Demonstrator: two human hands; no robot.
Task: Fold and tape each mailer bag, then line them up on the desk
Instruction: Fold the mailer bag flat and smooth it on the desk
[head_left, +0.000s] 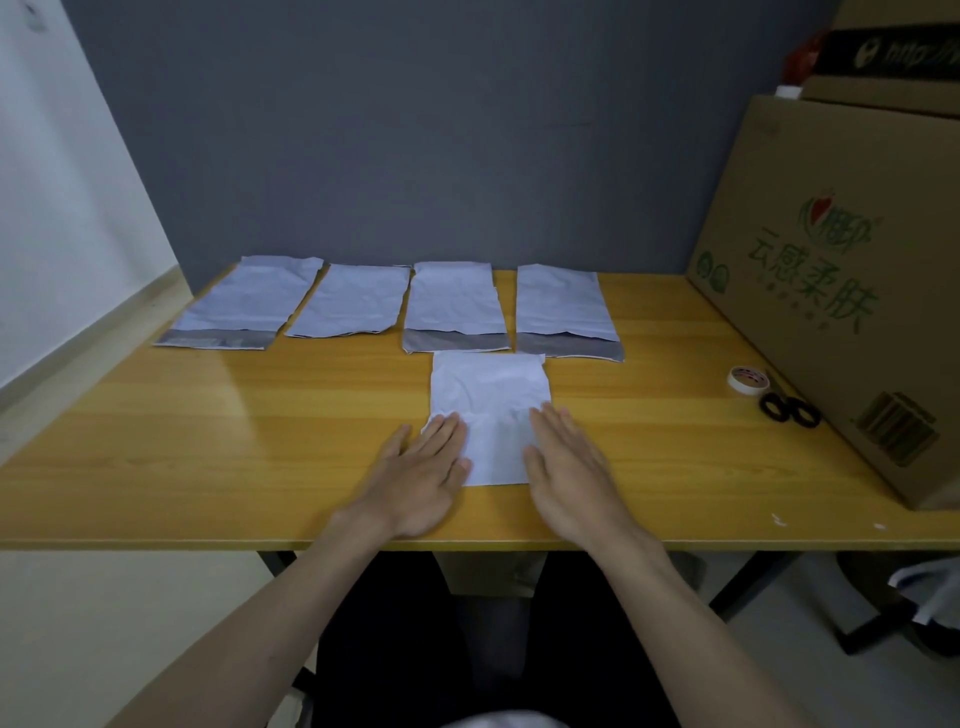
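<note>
A white mailer bag (491, 410) lies flat near the front middle of the wooden desk (208, 441). My left hand (421, 478) rests flat on its lower left corner, fingers straight. My right hand (571, 467) lies flat over its lower right edge, fingers straight. Behind it, several white mailer bags sit in a row along the back of the desk, from the far-left one (249, 301) to the far-right one (563, 312). Three of them show a grey strip at their near end. A roll of tape (748, 380) lies at the right.
Black-handled scissors (789, 410) lie beside the tape, against a large cardboard box (831, 291) that takes up the desk's right side. More boxes are stacked on top of it. A grey wall stands behind the desk. The desk's front edge runs under my wrists.
</note>
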